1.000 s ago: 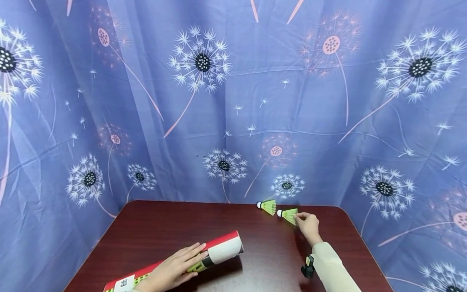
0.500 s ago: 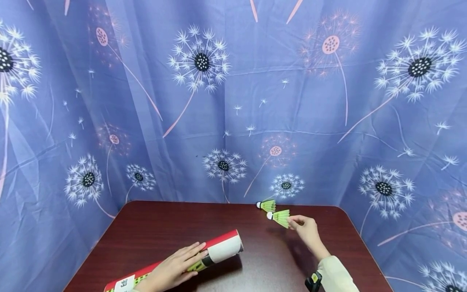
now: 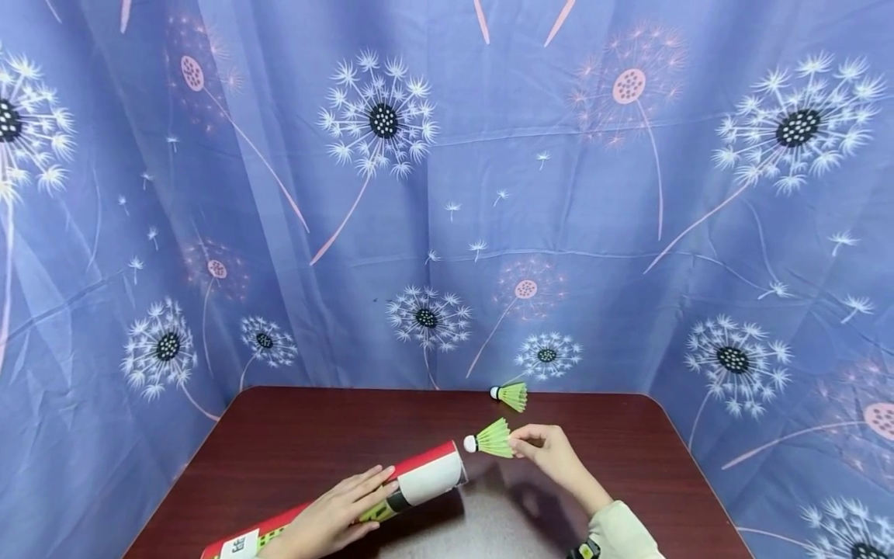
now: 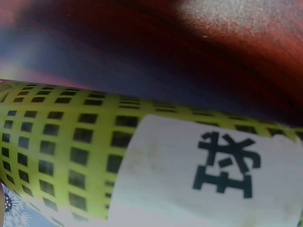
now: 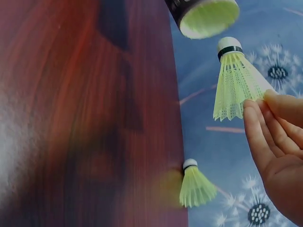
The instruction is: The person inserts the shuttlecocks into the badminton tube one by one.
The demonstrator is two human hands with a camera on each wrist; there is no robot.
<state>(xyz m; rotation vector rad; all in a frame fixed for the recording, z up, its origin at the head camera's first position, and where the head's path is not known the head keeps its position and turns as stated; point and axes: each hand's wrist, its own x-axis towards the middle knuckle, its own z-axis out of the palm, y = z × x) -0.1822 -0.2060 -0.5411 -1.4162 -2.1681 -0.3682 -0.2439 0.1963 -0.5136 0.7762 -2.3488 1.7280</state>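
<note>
My right hand [image 3: 555,458] pinches a yellow-green shuttlecock [image 3: 494,439] by its skirt edge, between thumb and fingertips. The white cork points left, just off the end of a red, white and green shuttlecock tube [image 3: 433,473]. In the right wrist view, the tube's round mouth [image 5: 210,20] is open, and the held shuttlecock [image 5: 236,85] has its cork close by it. My left hand [image 3: 335,512] rests on the tube with its fingers extended across it. The left wrist view shows the tube's green checked side [image 4: 61,151] and a white label [image 4: 208,175].
A second yellow-green shuttlecock [image 3: 513,397] lies near the back edge of the dark red-brown table [image 3: 335,427]. Behind and beside the table hangs a blue curtain [image 3: 461,171] with dandelion prints. A small black device [image 3: 585,551] is on my right wrist.
My right hand has lifted the nearer shuttlecock from the back of the table and carried it left and closer to the tube's mouth. The left hand and tube have stayed put.
</note>
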